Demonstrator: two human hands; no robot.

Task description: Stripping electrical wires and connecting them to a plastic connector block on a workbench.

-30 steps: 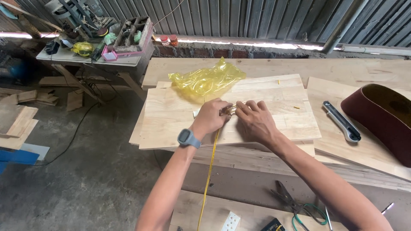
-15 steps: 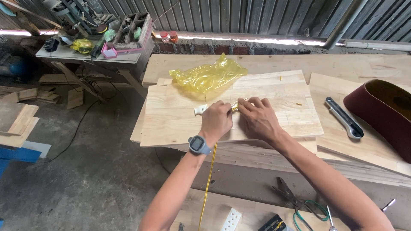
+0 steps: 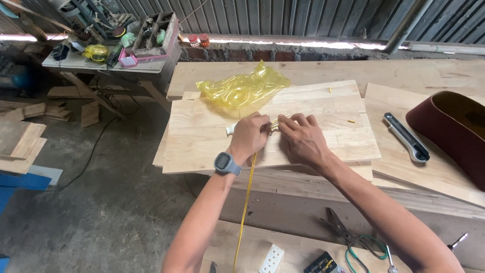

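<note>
My left hand (image 3: 250,135), with a grey watch on its wrist, and my right hand (image 3: 302,139) meet over a pale wooden board (image 3: 202,136). Both pinch a small yellowish part (image 3: 273,126) between their fingertips, and a short white piece (image 3: 230,130) sticks out to the left of my left hand. A thin yellow cord or tape (image 3: 246,202) runs from under the hands down over the board's near edge. What exactly the fingers grip is mostly hidden.
A crumpled yellow plastic bag (image 3: 242,88) lies behind the hands. A utility knife (image 3: 405,137) and a dark red sanding belt (image 3: 454,131) rest on boards at right. Pliers (image 3: 343,233) and a white socket strip (image 3: 272,258) lie on a lower board. A cluttered table (image 3: 91,60) stands far left.
The hands have stayed together at the same spot on the board, the fingers shifting slightly on the small part. The camera view has dipped a little.
</note>
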